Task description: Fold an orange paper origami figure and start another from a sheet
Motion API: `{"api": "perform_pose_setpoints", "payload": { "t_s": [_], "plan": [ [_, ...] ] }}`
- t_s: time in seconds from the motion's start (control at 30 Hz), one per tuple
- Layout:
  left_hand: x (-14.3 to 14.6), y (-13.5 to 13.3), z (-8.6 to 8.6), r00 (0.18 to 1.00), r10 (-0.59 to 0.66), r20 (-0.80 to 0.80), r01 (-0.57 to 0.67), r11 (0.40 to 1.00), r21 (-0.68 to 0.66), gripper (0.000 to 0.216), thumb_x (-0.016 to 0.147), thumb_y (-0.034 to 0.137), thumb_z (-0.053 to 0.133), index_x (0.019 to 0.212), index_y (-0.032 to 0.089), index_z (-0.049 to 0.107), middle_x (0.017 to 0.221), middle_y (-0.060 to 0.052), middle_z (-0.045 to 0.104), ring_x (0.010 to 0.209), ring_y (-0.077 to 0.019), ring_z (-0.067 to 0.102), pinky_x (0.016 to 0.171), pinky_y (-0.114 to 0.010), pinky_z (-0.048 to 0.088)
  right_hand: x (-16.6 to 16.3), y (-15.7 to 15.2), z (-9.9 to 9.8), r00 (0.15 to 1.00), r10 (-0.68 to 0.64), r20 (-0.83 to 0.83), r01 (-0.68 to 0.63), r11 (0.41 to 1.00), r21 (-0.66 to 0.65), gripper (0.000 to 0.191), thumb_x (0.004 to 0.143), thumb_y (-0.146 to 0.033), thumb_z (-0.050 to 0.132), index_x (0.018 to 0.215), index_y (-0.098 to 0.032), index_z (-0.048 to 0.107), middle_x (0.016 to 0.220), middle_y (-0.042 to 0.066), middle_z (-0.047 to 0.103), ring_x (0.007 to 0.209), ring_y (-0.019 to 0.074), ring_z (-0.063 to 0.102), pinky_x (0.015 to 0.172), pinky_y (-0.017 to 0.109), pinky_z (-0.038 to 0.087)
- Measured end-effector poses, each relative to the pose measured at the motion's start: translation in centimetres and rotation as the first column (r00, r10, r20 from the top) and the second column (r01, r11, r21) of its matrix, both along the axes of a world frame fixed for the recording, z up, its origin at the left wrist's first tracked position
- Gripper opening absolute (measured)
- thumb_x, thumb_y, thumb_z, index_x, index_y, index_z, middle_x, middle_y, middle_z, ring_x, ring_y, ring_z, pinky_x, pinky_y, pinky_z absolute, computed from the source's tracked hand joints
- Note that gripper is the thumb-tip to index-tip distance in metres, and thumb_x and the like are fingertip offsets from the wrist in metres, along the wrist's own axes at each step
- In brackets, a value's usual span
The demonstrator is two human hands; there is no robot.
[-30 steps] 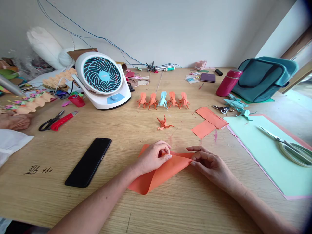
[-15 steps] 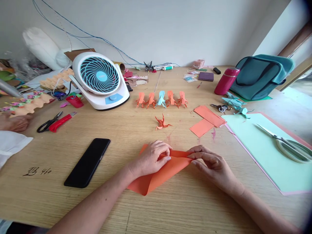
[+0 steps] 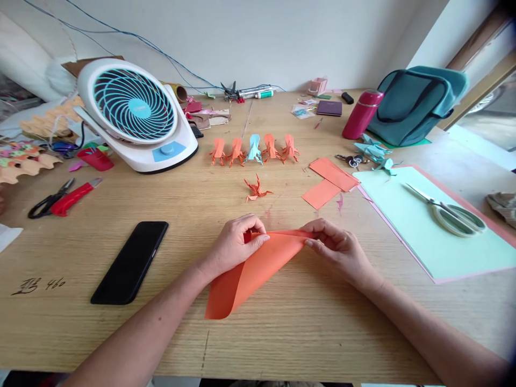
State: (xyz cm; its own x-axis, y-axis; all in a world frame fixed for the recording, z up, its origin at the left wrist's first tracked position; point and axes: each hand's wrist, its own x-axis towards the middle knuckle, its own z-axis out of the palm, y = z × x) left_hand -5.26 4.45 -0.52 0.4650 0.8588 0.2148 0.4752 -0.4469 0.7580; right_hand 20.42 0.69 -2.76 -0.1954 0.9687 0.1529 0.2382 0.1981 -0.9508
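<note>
A sheet of orange paper is folded loosely over itself, its near left part curling above the table. My left hand pinches the paper's far edge between thumb and fingers. At the sheet's right corner, my right hand grips the layers with thumb below and fingers on top. Just beyond the hands sits a folded orange paper figure with thin pointed limbs. Behind it stands a row of several folded figures, orange ones and one light blue figure in the middle. Orange paper strips lie overlapped to the right.
Left of my arms lies a black phone; beyond it are a red-handled cutter, dark scissors and a fan. On the right, large scissors rest on pale green paper. A pink bottle stands by a teal bag.
The view has shifted, so things on the table sit further left and higher. Both hands still hold the paper, whose far edges now lie closer together. The other person's hand has nearly left view.
</note>
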Motion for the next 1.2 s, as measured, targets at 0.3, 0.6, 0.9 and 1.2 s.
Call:
{"api": "perform_pose_setpoints", "payload": {
  "t_s": [0.3, 0.6, 0.9, 1.2],
  "plan": [
    [0.3, -0.1, 0.6, 1.0, 0.026, 0.011, -0.026, 1.0, 0.002, 0.016, 0.088, 0.016, 0.057, 0.073, 0.019, 0.055, 0.08, -0.001, 0.066, 0.076, -0.0131, 0.061, 0.073, -0.026, 0.047, 0.2, 0.2, 0.1, 0.977, 0.063, -0.204, -0.095, 0.984, -0.153, 0.033, 0.082, -0.05, 0.075, 0.096, -0.021, 0.066, 0.09, 0.005, 0.07, 0.086, 0.0189, 0.066, 0.08, 0.033, 0.055],
    [-1.1, 0.4, 1.0, 0.992, -0.004, -0.129, -0.01, 0.994, -0.106, 0.013, 0.091, 0.025, 0.055, 0.079, 0.019, 0.057, 0.077, 0.002, 0.065, 0.071, -0.0119, 0.06, 0.066, -0.023, 0.046, 0.6, 0.4, 0.6, 0.998, 0.061, -0.035, -0.063, 0.996, -0.062, 0.029, 0.088, -0.05, 0.067, 0.088, -0.021, 0.066, 0.082, 0.004, 0.068, 0.079, 0.0187, 0.063, 0.074, 0.032, 0.051],
    [-1.6, 0.2, 1.9, 0.989, 0.002, -0.145, -0.015, 0.996, -0.09, 0.014, 0.089, 0.026, 0.059, 0.076, 0.019, 0.058, 0.076, 0.002, 0.065, 0.07, -0.0117, 0.059, 0.068, -0.023, 0.047, 0.3, 0.5, 0.9, 0.999, 0.017, -0.045, -0.025, 0.982, -0.185, 0.042, 0.084, -0.06, 0.067, 0.076, -0.019, 0.06, 0.065, -0.002, 0.053, 0.058, 0.0113, 0.044, 0.053, 0.025, 0.036],
    [-1.9, 0.1, 3.2, 0.974, -0.041, -0.221, 0.037, 0.999, -0.02, 0.013, 0.09, 0.023, 0.059, 0.077, 0.021, 0.059, 0.078, 0.002, 0.065, 0.077, -0.0145, 0.058, 0.071, -0.025, 0.044, 0.8, -0.2, 1.4, 0.98, 0.198, -0.02, -0.196, 0.942, -0.271, 0.036, 0.09, -0.055, 0.064, 0.087, -0.019, 0.064, 0.073, -0.001, 0.058, 0.065, 0.0127, 0.047, 0.056, 0.025, 0.035]
  ]
}}
